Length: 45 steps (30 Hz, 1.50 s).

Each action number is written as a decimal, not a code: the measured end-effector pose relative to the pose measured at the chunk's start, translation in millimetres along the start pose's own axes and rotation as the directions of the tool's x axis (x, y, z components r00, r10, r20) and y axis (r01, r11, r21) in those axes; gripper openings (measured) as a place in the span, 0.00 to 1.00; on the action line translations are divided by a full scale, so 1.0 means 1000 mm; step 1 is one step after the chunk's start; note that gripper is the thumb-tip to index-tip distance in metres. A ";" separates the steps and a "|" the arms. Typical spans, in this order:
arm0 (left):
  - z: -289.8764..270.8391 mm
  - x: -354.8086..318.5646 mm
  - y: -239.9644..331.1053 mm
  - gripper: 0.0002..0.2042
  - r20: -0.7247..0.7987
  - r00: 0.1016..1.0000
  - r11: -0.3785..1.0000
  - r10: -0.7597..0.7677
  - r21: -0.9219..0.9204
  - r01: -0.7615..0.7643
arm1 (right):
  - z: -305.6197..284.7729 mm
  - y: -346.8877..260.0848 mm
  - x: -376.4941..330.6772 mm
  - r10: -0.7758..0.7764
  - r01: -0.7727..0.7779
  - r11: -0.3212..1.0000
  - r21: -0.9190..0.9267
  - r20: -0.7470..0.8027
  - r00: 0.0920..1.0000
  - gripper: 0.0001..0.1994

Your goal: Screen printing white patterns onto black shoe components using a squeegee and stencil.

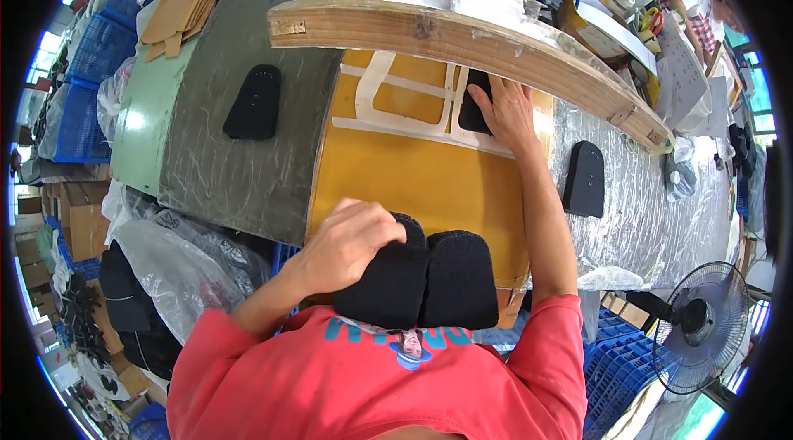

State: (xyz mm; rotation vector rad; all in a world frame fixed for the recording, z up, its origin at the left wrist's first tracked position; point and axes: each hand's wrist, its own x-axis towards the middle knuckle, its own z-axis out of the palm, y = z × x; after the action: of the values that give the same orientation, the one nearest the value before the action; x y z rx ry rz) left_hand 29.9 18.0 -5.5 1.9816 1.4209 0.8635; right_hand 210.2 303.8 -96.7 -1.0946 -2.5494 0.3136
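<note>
Head view: left hand [351, 242] fingers curl over black stack [388, 275]; right hand [508, 114] fingers spread flat on black piece [473, 105].

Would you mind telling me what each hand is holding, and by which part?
The left hand grips the top edge of the left stack of black fabric pieces. The right hand holds nothing; it presses flat on a black piece in the yellow board's template.

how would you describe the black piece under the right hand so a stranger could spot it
Start at the yellow board mid-table, then find the pale cut-out template at its far end. The black piece sits in the template's right opening, pressed by the right hand; the other loose black pieces lie off the board.
</note>
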 end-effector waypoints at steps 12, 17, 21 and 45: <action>-0.044 0.087 -0.090 0.18 -0.312 0.909 0.915 -0.275 -0.374 0.149 | 0.001 -0.004 -0.004 0.066 -0.068 0.997 -0.027 -0.062 0.996 0.34; -0.013 0.157 -0.174 0.11 -0.487 0.855 0.982 -0.179 -0.143 0.124 | 0.012 0.006 -0.008 0.014 -0.009 1.000 0.022 -0.248 0.969 0.37; -0.003 0.176 -0.174 0.15 -0.312 0.949 0.807 -0.049 0.547 0.221 | 0.004 0.002 -0.014 -0.063 0.066 0.998 0.008 -0.219 0.974 0.43; 0.014 0.164 -0.148 0.30 -0.015 0.999 0.810 0.048 0.585 -0.030 | 0.000 -0.002 -0.014 -0.003 0.009 0.999 0.042 -0.135 0.991 0.38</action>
State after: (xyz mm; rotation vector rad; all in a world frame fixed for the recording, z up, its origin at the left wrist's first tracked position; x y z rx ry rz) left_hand -10.2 216.4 -94.6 2.4552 1.8304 0.4949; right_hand 218.2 292.3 -99.0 -1.0549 -2.4159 0.2811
